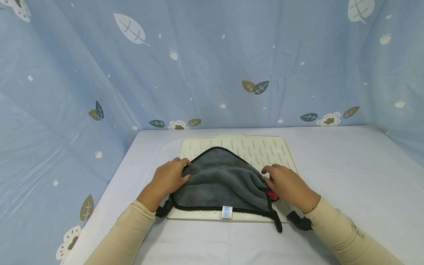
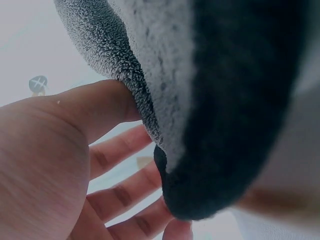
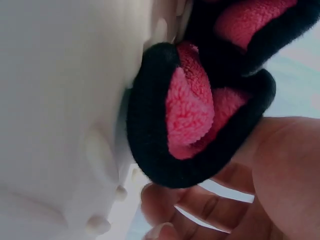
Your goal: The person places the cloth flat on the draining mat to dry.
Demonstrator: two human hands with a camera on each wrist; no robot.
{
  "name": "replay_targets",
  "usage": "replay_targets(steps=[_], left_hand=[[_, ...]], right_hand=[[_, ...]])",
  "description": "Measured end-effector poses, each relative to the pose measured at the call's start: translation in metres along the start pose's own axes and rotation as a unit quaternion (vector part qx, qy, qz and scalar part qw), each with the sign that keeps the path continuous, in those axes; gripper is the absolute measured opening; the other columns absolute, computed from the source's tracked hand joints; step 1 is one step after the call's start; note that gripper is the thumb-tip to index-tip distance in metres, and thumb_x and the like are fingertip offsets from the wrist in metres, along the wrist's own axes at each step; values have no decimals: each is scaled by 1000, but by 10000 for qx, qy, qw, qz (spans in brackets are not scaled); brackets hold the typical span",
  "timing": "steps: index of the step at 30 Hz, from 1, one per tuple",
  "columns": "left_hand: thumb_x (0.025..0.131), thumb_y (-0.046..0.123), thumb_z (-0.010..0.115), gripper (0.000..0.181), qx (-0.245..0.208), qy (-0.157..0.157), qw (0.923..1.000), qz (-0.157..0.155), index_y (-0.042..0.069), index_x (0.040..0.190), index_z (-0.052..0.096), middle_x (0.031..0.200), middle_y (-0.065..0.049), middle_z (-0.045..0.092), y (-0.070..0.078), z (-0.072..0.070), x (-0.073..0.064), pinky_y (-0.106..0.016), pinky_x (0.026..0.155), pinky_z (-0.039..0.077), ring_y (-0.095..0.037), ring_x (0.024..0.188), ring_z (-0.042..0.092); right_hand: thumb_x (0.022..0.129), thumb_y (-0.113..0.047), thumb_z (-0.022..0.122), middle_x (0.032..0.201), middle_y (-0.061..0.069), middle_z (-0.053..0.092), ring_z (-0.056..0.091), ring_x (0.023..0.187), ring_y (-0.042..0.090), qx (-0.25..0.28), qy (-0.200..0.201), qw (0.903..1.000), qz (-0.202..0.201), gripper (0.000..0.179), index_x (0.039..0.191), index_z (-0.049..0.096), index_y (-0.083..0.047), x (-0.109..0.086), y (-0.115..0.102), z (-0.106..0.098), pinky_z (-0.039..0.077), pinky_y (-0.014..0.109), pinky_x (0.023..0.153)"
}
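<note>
A grey plush cleaning cloth (image 1: 222, 184) with black trim and a small white label (image 1: 227, 212) lies creased over a cream ridged mat (image 1: 265, 151). My left hand (image 1: 170, 176) grips its left edge. In the left wrist view the thumb (image 2: 107, 102) meets the grey pile, while the other fingers pass partly out of sight behind it. At the right edge my right hand (image 1: 289, 184) holds the cloth, where a bit of its pink underside (image 1: 272, 195) shows. The right wrist view has the pink fold (image 3: 190, 110) curled inside the black trim, beside curled fingers.
White cloth (image 1: 344, 165) covers the table under the mat. Blue patterned fabric (image 1: 212, 66) hangs behind and along the left side. Dark straps (image 1: 299, 221) sit at both wrists. A corner of black trim (image 1: 278, 224) hangs past the mat's front edge.
</note>
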State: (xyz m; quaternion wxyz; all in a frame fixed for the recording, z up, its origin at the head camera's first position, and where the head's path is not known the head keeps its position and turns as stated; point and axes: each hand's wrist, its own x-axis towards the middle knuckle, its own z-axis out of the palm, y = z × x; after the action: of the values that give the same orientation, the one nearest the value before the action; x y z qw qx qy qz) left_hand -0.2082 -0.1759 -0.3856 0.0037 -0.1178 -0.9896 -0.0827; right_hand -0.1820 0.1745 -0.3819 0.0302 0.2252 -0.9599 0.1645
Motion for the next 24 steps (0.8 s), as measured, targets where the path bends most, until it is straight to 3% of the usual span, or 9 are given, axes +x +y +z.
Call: replay_targets(steps=[7, 10, 14, 18, 24], left_hand=[[89, 27, 77, 40, -43, 43, 9999, 135, 18, 126, 64, 116, -9, 66, 0, -1, -1, -45, 74, 55, -28, 97, 68], [89, 27, 77, 40, -53, 96, 9996, 255, 18, 126, 65, 117, -9, 66, 0, 0, -2, -46, 76, 55, -28, 98, 68], [89, 26, 76, 37, -20, 185, 9991, 382, 19, 124, 66, 115, -8, 66, -1, 1, -2, -46, 76, 56, -27, 99, 68], [91, 20, 74, 27, -13, 482, 9976, 487, 18, 118, 70, 109, -6, 68, 1, 1, -2, -43, 70, 55, -25, 91, 69], [91, 10, 70, 21, -144, 758, 9957, 518, 17, 111, 70, 102, -5, 68, 4, -3, -2, -34, 57, 48, -17, 68, 61]], right_hand=[[93, -12, 69, 71, -3, 56, 48, 59, 9, 246, -537, 9980, 242, 9, 98, 69, -4, 1, -1, -1, 41, 26, 53], [92, -11, 69, 71, -5, 56, 48, 60, 9, 169, -554, 9981, 219, 4, 88, 67, -9, 0, -1, -1, 41, 27, 52], [92, -10, 69, 70, -6, 55, 48, 61, 8, 43, -444, 9989, 129, 15, 79, 63, -15, -1, 0, 0, 39, 27, 52], [89, -11, 70, 72, -6, 53, 46, 61, 8, -12, -33, 10000, 79, 17, 76, 61, -16, -2, 0, -2, 38, 27, 52], [83, -7, 70, 69, -4, 55, 41, 55, 9, 35, 1007, 9948, 126, 15, 77, 58, -14, -1, -1, -9, 33, 26, 49]])
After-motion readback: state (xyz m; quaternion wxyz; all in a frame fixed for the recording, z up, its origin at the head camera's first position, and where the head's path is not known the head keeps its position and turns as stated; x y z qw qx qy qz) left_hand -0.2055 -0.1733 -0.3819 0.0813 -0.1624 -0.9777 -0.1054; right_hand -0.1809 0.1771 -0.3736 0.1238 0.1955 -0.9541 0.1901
